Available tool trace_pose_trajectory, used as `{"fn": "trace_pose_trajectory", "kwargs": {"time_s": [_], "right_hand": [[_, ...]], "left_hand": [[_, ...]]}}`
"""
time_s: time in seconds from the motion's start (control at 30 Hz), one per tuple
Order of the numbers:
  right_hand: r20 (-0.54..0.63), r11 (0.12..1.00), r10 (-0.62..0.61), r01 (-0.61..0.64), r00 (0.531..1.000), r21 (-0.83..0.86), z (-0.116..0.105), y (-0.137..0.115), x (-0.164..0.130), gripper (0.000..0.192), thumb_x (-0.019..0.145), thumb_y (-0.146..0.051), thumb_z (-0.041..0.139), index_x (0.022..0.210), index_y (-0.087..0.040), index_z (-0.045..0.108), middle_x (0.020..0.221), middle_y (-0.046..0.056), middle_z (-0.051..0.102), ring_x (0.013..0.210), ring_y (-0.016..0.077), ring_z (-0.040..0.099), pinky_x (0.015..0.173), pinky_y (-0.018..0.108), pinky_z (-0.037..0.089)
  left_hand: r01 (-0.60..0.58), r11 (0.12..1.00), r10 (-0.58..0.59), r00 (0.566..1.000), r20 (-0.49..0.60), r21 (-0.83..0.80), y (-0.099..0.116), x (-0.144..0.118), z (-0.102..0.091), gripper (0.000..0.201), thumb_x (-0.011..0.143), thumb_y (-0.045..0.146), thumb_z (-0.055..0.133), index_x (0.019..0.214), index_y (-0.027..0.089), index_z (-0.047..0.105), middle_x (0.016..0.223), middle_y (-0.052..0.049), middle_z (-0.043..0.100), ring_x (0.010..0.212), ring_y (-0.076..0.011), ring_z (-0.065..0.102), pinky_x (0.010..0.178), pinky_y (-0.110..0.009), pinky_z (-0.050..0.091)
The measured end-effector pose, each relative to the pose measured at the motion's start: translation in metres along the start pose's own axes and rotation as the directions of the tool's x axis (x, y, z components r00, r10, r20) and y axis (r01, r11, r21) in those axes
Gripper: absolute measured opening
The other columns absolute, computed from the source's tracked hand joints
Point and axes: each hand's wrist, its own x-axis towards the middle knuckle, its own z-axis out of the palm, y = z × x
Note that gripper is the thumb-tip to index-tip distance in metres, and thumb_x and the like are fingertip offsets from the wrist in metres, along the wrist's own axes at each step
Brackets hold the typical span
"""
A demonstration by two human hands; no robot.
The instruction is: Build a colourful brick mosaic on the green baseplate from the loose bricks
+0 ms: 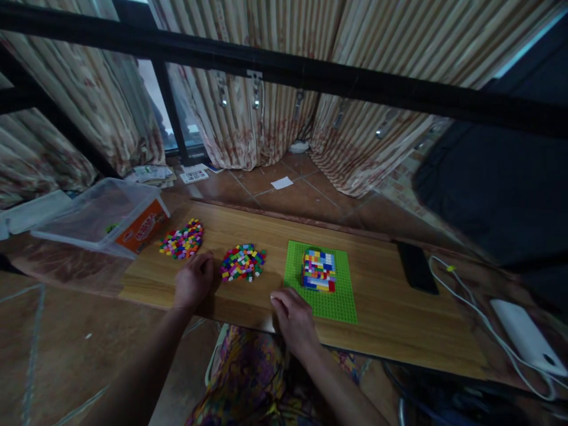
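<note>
My right hand (293, 319) flat on the desk (390, 307) beside the green baseplate (341, 302), grip empty, my left hand (194, 283) loosely curled, empty, near a brick pile (243, 262)

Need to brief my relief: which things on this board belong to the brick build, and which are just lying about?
In the work: green baseplate, brick block on it, two loose brick piles, left hand, right hand.

Lying about: plastic bin, black phone, white cable, white power bank.
</note>
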Motion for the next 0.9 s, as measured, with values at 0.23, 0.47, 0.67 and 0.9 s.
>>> {"fn": "trace_pose_trajectory", "kwargs": {"time_s": [0.23, 0.47, 0.67, 0.9], "right_hand": [[-0.182, 0.991, 0.070, -0.089, 0.981, -0.099, -0.058, 0.029, -0.021, 0.020, 0.092, -0.027, 0.048, 0.097, -0.023, 0.068, 0.095, 0.005, 0.069, 0.086, 0.0187, 0.065, 0.076, 0.030, 0.052], [-0.229, 0.976, -0.001, -0.049, 0.973, -0.213, -0.066, 0.046, 0.008, 0.022, 0.091, -0.031, 0.051, 0.094, -0.025, 0.072, 0.094, 0.005, 0.067, 0.089, 0.0188, 0.062, 0.080, 0.032, 0.051], [-0.202, 0.961, -0.041, -0.017, 0.979, -0.277, -0.061, 0.050, 0.021, 0.021, 0.090, -0.032, 0.053, 0.089, -0.026, 0.074, 0.091, 0.004, 0.065, 0.087, 0.0181, 0.059, 0.080, 0.032, 0.049], [-0.211, 0.965, -0.057, -0.001, 0.976, -0.263, -0.059, 0.051, 0.026, 0.017, 0.087, -0.031, 0.058, 0.085, -0.024, 0.073, 0.090, 0.004, 0.065, 0.086, 0.0181, 0.059, 0.080, 0.033, 0.048]], "left_hand": [[-0.011, 1.000, 0.011, 1.000, 0.001, 0.020, 0.000, 0.000, 0.001, 0.028, 0.085, 0.035, 0.043, 0.093, 0.020, 0.065, 0.099, -0.008, 0.070, 0.090, -0.0215, 0.065, 0.078, -0.029, 0.048], [-0.014, 0.998, 0.014, 1.000, 0.001, 0.056, 0.002, 0.000, 0.000, 0.029, 0.084, 0.035, 0.043, 0.093, 0.020, 0.066, 0.098, -0.007, 0.070, 0.089, -0.0214, 0.065, 0.076, -0.027, 0.047], [-0.022, 0.999, 0.023, 1.000, -0.014, 0.046, 0.000, 0.000, 0.001, 0.028, 0.085, 0.034, 0.043, 0.094, 0.020, 0.066, 0.098, -0.006, 0.070, 0.088, -0.0199, 0.065, 0.077, -0.026, 0.047], [-0.026, 0.999, 0.026, 0.999, -0.018, 0.046, -0.004, 0.000, 0.005, 0.029, 0.086, 0.035, 0.042, 0.093, 0.019, 0.066, 0.095, -0.007, 0.070, 0.084, -0.0196, 0.065, 0.073, -0.026, 0.046]]}}
